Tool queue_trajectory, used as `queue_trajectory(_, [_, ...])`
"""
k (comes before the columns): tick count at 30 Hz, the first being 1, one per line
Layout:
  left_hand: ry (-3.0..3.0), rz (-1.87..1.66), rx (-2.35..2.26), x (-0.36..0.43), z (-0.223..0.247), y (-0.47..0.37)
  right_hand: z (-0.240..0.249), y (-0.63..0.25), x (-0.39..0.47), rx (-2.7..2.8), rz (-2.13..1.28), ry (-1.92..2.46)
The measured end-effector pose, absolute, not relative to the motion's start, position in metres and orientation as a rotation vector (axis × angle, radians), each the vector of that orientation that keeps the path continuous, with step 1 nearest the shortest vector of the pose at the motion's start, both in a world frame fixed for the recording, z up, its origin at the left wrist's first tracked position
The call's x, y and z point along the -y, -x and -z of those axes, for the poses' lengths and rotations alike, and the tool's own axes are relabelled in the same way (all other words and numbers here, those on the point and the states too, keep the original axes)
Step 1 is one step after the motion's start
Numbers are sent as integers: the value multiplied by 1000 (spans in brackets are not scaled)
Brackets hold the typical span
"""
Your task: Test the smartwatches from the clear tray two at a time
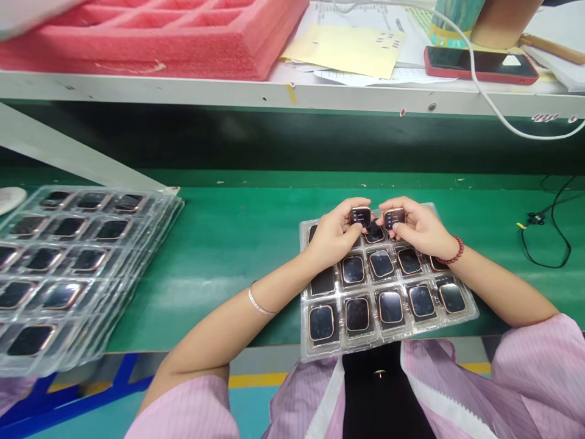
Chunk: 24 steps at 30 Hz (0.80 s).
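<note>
Pinched in my left hand (336,235) is a smartwatch body (361,216) without a strap, its screen lit with small text. My right hand (418,225) grips a second smartwatch body (393,217), also lit, with the thumb on its lower edge. Both hands are over the far side of a clear plastic tray (397,332). Rows of dark-screened, gold-rimmed watch bodies (381,264) sit in its pockets. My hands and wrists hide part of the far rows. One pocket at the left shows no gold rim.
Stacked trays of watch bodies (68,227) stand on the green table (228,256) at left. Above runs a white shelf (219,90) with red foam (256,42), papers (347,52) and a phone (479,64). A white cable (493,110) hangs off it; a black cable (569,247) lies at right.
</note>
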State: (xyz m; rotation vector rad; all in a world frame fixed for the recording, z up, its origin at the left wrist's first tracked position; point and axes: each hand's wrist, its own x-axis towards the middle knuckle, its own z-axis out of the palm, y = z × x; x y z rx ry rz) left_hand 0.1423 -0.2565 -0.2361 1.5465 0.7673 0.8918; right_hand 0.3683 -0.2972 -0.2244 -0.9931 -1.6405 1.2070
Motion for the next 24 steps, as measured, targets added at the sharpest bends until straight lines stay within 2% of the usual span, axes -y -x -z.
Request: queue_trajectory(24, [-1529,-905,-747,259,229,-144,215,-362,300,1514,-1323,1005])
